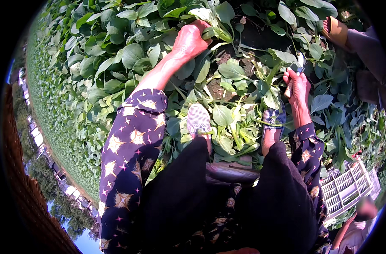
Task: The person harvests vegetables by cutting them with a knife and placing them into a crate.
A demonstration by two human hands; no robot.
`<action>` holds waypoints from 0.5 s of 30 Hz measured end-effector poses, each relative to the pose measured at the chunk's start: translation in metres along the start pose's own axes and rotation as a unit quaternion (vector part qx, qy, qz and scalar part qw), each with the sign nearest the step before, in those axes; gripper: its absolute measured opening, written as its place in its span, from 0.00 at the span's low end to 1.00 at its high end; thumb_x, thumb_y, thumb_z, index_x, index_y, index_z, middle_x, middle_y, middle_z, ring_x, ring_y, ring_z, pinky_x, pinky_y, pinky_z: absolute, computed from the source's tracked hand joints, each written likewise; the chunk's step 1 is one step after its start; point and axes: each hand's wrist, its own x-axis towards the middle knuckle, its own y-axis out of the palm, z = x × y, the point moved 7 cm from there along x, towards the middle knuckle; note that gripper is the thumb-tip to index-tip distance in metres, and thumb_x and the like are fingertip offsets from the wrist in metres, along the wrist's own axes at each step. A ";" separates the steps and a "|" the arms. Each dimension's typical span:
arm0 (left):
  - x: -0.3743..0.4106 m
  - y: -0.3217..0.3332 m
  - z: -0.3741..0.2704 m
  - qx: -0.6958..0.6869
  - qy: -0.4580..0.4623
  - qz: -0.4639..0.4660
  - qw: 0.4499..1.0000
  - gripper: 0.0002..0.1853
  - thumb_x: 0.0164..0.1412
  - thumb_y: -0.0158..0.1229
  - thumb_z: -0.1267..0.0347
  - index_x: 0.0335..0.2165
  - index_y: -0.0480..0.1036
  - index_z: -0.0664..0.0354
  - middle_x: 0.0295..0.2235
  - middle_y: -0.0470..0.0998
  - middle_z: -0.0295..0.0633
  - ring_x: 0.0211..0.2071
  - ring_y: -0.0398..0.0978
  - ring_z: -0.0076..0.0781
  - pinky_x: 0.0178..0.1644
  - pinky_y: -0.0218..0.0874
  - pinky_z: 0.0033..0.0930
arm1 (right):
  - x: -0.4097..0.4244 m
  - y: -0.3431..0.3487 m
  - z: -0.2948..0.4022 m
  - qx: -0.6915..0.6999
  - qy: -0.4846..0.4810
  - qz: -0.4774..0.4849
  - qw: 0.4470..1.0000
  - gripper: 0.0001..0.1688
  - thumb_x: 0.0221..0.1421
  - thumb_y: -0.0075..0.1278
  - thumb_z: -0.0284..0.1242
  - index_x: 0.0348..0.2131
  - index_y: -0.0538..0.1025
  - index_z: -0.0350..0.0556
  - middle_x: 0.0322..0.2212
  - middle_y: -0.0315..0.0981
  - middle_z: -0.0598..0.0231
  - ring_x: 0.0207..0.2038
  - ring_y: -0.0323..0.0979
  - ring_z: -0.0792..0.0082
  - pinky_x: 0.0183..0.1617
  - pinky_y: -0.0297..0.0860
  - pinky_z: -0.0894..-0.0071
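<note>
My left hand (193,39) is closed around the base of a leafy green plant (223,31) at the upper middle, its pale green stems pointing right. At the right, my right hand (297,84) grips the handle of a small knife (300,62), whose blade points up the picture, close to more leaves. Cut or loose leaves (234,127) lie on the ground between my two checked shoes. Part of the left hand's fingers is hidden by the plant.
A dense bed of leafy greens (129,57) spreads to the left. Another person's sandalled foot (335,33) is at the upper right. A white slatted plastic crate (345,187) stands at the lower right, near another person (354,231). Bare soil (256,33) shows ahead.
</note>
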 end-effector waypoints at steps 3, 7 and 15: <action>-0.010 0.007 -0.011 -0.005 0.107 -0.073 0.992 0.16 0.46 0.61 0.76 0.38 0.76 0.59 0.34 0.76 0.43 0.36 0.77 0.43 0.41 0.67 0.34 | -0.043 0.011 0.038 -0.184 -0.102 0.007 0.977 0.08 0.59 0.53 0.29 0.36 0.76 0.42 0.25 0.73 0.66 0.23 0.71 0.81 0.27 0.68 0.80; 0.002 0.008 -0.006 0.027 0.059 -0.077 0.995 0.17 0.45 0.58 0.79 0.37 0.78 0.55 0.32 0.76 0.43 0.35 0.76 0.46 0.40 0.67 0.36 | -0.128 0.063 0.062 -0.300 -0.525 0.114 0.788 0.14 0.56 0.53 0.23 0.44 0.75 0.40 0.31 0.72 0.59 0.30 0.73 0.67 0.33 0.69 0.72; 0.014 0.009 0.004 0.063 -0.047 -0.002 0.997 0.18 0.42 0.61 0.72 0.37 0.79 0.57 0.35 0.77 0.47 0.39 0.76 0.49 0.45 0.66 0.41 | -0.099 0.149 0.018 -0.331 -0.439 0.224 0.805 0.21 0.57 0.45 0.22 0.51 0.66 0.41 0.32 0.68 0.48 0.32 0.71 0.49 0.34 0.67 0.57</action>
